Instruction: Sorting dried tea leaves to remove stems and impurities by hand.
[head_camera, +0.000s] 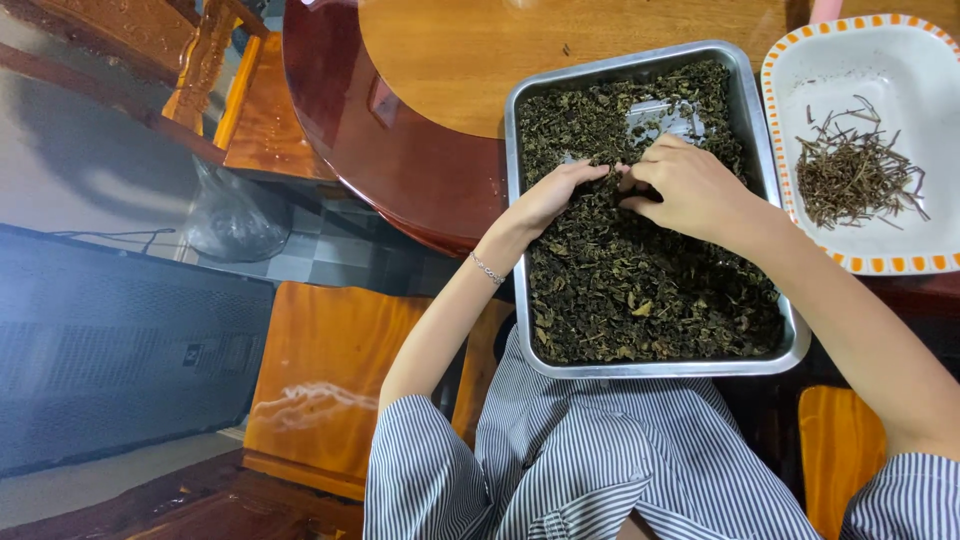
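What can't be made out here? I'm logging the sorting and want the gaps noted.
- Head view: fingertips of the left hand and right hand are buried in the dried leaves.
- Most of the metal tray floor: covered by leaves.
- White dish: cut off by the right edge.

Wooden chair (320, 380) beside the table (400, 150); black speaker (110, 350); plastic bag (235, 220).
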